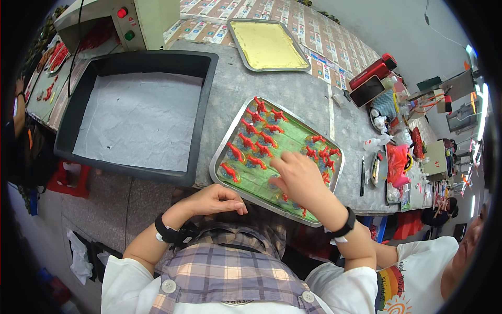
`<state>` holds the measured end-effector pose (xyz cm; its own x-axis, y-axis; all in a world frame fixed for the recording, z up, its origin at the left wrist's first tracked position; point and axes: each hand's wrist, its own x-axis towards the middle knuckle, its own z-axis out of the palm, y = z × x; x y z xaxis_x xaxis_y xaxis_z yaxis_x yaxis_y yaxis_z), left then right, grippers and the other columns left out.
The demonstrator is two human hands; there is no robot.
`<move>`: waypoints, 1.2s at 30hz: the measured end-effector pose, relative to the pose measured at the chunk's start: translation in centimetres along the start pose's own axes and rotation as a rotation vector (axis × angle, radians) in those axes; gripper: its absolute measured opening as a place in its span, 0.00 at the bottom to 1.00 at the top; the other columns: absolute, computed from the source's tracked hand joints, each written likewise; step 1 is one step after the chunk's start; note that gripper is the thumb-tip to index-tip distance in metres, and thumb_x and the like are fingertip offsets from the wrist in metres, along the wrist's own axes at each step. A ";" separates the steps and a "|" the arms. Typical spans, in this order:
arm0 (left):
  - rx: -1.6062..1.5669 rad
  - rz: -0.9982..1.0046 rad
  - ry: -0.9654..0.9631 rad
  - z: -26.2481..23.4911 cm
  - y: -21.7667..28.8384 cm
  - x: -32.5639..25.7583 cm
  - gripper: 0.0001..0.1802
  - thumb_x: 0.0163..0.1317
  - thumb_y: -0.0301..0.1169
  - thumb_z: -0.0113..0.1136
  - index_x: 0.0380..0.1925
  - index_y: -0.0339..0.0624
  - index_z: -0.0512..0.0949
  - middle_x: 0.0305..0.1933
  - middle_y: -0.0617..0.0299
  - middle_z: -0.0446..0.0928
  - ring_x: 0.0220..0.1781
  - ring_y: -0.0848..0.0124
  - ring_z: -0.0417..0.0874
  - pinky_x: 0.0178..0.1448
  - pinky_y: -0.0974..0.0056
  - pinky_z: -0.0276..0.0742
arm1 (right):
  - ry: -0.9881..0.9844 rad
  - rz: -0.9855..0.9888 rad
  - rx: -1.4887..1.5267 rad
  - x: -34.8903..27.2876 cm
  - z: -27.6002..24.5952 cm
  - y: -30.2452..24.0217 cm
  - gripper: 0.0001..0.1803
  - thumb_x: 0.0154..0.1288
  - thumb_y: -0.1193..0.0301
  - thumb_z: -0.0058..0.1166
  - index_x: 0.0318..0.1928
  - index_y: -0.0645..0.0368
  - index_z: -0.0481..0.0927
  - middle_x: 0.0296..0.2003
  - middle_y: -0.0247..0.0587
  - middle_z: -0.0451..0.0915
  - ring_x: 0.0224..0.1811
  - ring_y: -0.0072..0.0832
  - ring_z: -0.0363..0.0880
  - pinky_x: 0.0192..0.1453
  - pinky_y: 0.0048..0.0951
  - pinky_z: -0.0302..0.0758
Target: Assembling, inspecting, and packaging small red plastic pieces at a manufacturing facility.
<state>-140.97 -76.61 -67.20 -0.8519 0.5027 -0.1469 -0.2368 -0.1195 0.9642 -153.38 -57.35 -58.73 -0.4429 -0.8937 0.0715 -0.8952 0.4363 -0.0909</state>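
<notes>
Small red figures on clear bases (249,142) stand in rows on the green lining of a metal tray (215,170). My right hand (297,175) reaches over the tray's near middle with its fingers bent down and drawn together. Its fingertips are among the figures, and what they pinch, if anything, is hidden. Beside the tray's near left edge, my left hand (217,200) is loosely curled in front of my body, and nothing shows in it. More red figures (323,153) cluster at the tray's right end.
A deep black tray (204,112) lined with white paper lies to the left. Beyond the figures is a shallow metal tray (230,23) with a yellow surface. A phone (367,91), bottles and bags crowd the right. A machine (149,26) stands back left; another person (423,261) is close at right.
</notes>
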 end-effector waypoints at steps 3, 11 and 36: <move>0.030 -0.036 0.016 0.1 0.0 0.1 0.14 0.61 0.37 0.51 0.28 0.37 0.79 0.37 0.61 0.79 0.43 0.75 0.77 0.50 0.69 0.69 | 0.068 -0.008 -0.036 3.0 2.3 -0.5 0.10 0.44 0.71 0.55 0.30 0.55 0.72 0.28 0.38 0.70 0.34 0.32 0.72 0.32 0.31 0.73; -0.024 -0.005 0.043 -0.2 -0.6 0.3 0.14 0.61 0.36 0.51 0.30 0.36 0.78 0.35 0.61 0.79 0.41 0.76 0.78 0.49 0.70 0.70 | -0.219 0.039 0.092 -0.4 1.4 3.2 0.11 0.48 0.68 0.58 0.33 0.55 0.74 0.31 0.38 0.72 0.36 0.37 0.73 0.40 0.35 0.71; -0.126 -0.088 0.065 -0.3 -0.6 0.8 0.17 0.62 0.37 0.50 0.32 0.31 0.77 0.32 0.58 0.79 0.37 0.73 0.80 0.44 0.70 0.73 | -0.302 0.144 -0.007 7.8 3.3 9.5 0.18 0.50 0.80 0.44 0.42 0.51 0.77 0.40 0.43 0.74 0.45 0.40 0.73 0.47 0.36 0.70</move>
<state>-141.71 -76.40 -67.94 -0.8527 0.4601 -0.2476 -0.3652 -0.1860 0.9121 -165.14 -60.54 -62.32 -0.5313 -0.8127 -0.2392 -0.8250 0.5606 -0.0720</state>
